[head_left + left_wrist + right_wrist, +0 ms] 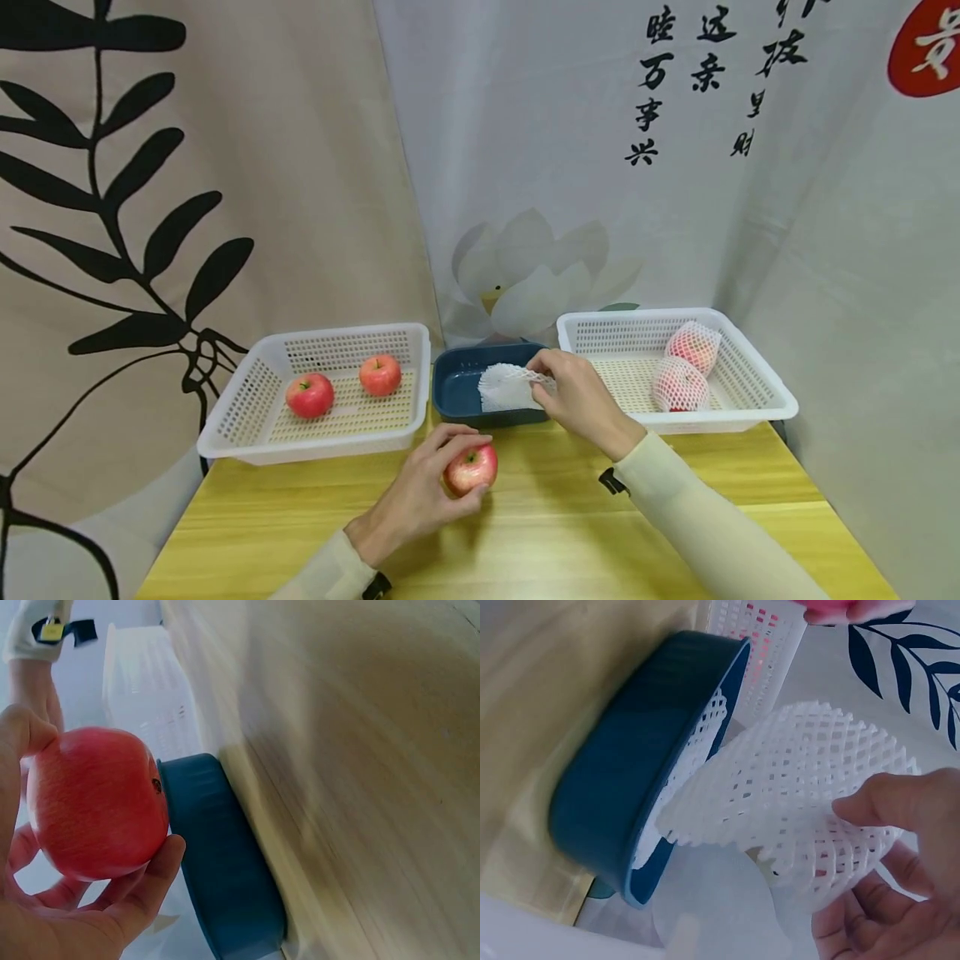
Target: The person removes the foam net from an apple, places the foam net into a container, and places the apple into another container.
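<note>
My left hand [427,483] grips a red apple [471,470] above the front part of the table, thumb on one side and fingers round the other. In the left wrist view the same apple [97,802] shows up close, bare of any net. With thumb and fingers my right hand [581,396] pinches a white foam net sleeve [795,795] over the dark blue tray [457,392]. Another piece of white foam net [682,769] lies inside that tray, as the right wrist view shows.
To the left stands a white basket [255,446] with two bare apples [310,395]. A second white basket [750,417] on the right holds two apples in foam nets [681,385]. All stand on a wooden table [562,533], before a printed curtain [540,150].
</note>
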`<state>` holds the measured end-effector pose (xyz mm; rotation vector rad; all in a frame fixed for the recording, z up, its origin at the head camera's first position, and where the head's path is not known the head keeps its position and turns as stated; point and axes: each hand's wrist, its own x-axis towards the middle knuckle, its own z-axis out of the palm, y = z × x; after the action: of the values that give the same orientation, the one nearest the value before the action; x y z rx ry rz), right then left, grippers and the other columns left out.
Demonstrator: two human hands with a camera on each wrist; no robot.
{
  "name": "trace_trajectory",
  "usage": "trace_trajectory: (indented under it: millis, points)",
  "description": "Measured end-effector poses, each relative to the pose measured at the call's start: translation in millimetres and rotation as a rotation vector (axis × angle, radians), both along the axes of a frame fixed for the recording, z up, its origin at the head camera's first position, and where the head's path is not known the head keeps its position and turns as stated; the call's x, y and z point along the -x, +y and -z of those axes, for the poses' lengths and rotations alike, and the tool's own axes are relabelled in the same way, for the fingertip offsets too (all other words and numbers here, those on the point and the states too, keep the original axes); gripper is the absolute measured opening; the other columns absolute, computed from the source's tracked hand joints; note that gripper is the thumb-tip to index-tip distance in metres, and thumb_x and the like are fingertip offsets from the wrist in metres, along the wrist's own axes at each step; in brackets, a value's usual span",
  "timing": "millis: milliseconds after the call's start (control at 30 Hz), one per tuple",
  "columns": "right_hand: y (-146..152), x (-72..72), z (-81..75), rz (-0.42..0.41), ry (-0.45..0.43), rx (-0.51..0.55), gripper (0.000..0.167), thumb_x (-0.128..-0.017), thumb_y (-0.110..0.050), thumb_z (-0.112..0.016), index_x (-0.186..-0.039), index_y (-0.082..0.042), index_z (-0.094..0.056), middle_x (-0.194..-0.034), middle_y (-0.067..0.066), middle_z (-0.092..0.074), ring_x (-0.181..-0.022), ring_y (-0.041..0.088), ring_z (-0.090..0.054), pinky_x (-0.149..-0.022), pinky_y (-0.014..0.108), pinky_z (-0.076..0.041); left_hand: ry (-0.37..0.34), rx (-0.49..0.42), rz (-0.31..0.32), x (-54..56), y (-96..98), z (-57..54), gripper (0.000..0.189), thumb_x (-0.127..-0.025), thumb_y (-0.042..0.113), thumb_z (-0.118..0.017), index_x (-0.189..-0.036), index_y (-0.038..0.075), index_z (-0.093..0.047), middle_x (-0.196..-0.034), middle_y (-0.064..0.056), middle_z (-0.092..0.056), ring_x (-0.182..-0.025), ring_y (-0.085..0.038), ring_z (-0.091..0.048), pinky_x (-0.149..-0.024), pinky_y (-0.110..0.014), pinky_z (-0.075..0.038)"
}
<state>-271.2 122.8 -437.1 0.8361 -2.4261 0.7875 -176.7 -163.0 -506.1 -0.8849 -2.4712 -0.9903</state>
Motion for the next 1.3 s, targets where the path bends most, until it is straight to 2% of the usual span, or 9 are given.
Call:
trace_trajectory:
  millis: [367, 567, 733, 900, 967, 1033, 1133, 1200, 1300]
  points:
    - [-19.2, 30.1, -6.8, 0.095, 0.022, -0.100, 0.012, -0.099, -0.001, -0.083, -0.109, -0.004, -0.078, -0.104, 0.014, -0.082, -0.093, 0.032, -0.077, -0.085, 0.049, -0.068, 0.026, 0.007, 0.018, -1.7, 5.1, 1.9, 0.062, -0.089, 0.020, -0.098, -0.147, 0.024, -0.075, -0.145, -0.001, -0.069, -0.123, -0.018, -0.075, -0.102, -0.032, -0.068]
    - [-29.7, 45.7, -3.4, 0.157, 0.035, -0.126, 0.012, -0.097, 0.002, -0.082, -0.108, -0.003, -0.079, -0.105, 0.016, -0.081, -0.098, 0.037, -0.078, -0.087, 0.054, -0.067, 0.010, 0.011, 0.038, -3.4, 6.3, 1.7, 0.062, -0.090, 0.019, -0.098, -0.147, 0.024, -0.075, -0.145, -0.001, -0.069, -0.125, -0.017, -0.074, -0.102, -0.031, -0.068]
    - [-40.5, 57.6, 2.9, 0.199, -0.007, -0.114, 0.012, -0.098, 0.006, -0.080, -0.107, -0.002, -0.077, -0.108, 0.019, -0.077, -0.105, 0.041, -0.075, -0.089, 0.052, -0.069, -0.002, 0.026, 0.030, -7.1, 7.3, 1.0, 0.061, -0.088, 0.020, -0.099, -0.145, 0.020, -0.076, -0.144, -0.001, -0.070, -0.125, -0.017, -0.074, -0.103, -0.033, -0.068]
    - [-48.1, 70.2, 17.3, 0.191, 0.003, -0.120, 0.014, -0.099, 0.010, -0.079, -0.105, -0.002, -0.073, -0.108, 0.020, -0.072, -0.105, 0.041, -0.069, -0.089, 0.051, -0.067, -0.005, 0.048, 0.032, -8.1, 7.3, 5.3, 0.059, -0.089, 0.022, -0.099, -0.143, 0.018, -0.077, -0.144, -0.001, -0.069, -0.126, -0.017, -0.073, -0.103, -0.033, -0.069]
    - [-44.9, 90.5, 41.2, 0.188, 0.058, -0.133, 0.011, -0.103, 0.003, -0.078, -0.106, -0.005, -0.072, -0.108, 0.017, -0.072, -0.104, 0.035, -0.067, -0.088, 0.044, -0.066, -0.011, 0.057, 0.035, -7.9, 6.8, 7.1, 0.059, -0.089, 0.024, -0.100, -0.143, 0.019, -0.077, -0.144, 0.000, -0.069, -0.127, -0.017, -0.073, -0.103, -0.033, -0.068]
    - [-46.1, 94.1, 47.2, 0.189, 0.080, -0.167, 0.010, -0.104, 0.003, -0.079, -0.107, -0.004, -0.072, -0.107, 0.018, -0.071, -0.101, 0.035, -0.068, -0.088, 0.045, -0.066, -0.020, 0.058, 0.041, -7.7, 6.9, 8.3, 0.058, -0.090, 0.024, -0.099, -0.144, 0.019, -0.077, -0.145, 0.000, -0.069, -0.127, -0.017, -0.073, -0.103, -0.032, -0.068]
    - [-47.6, 91.7, 49.7, 0.189, 0.016, -0.264, 0.007, -0.108, -0.002, -0.077, -0.115, -0.001, -0.075, -0.111, 0.020, -0.073, -0.103, 0.036, -0.071, -0.091, 0.044, -0.068, -0.032, 0.048, 0.049, -7.6, 7.2, 9.3, 0.057, -0.091, 0.024, -0.098, -0.144, 0.018, -0.077, -0.145, 0.001, -0.069, -0.127, -0.016, -0.073, -0.103, -0.031, -0.068]
    - [-51.1, 77.1, 37.9, 0.176, -0.084, -0.319, 0.013, -0.103, 0.002, -0.081, -0.116, 0.004, -0.078, -0.112, 0.024, -0.076, -0.102, 0.041, -0.074, -0.089, 0.050, -0.070, -0.032, 0.044, 0.054, -7.3, 7.9, 9.3, 0.057, -0.092, 0.024, -0.097, -0.145, 0.018, -0.077, -0.145, 0.001, -0.069, -0.127, -0.015, -0.072, -0.103, -0.031, -0.068]
    - [-45.8, 79.3, 46.8, 0.150, -0.204, -0.381, 0.015, -0.103, -0.013, -0.088, -0.115, -0.004, -0.085, -0.114, 0.016, -0.082, -0.104, 0.034, -0.079, -0.089, 0.050, -0.071, -0.031, 0.042, 0.060, -6.8, 8.7, 8.7, 0.056, -0.093, 0.024, -0.096, -0.145, 0.018, -0.077, -0.145, 0.001, -0.069, -0.127, -0.015, -0.072, -0.103, -0.031, -0.068]
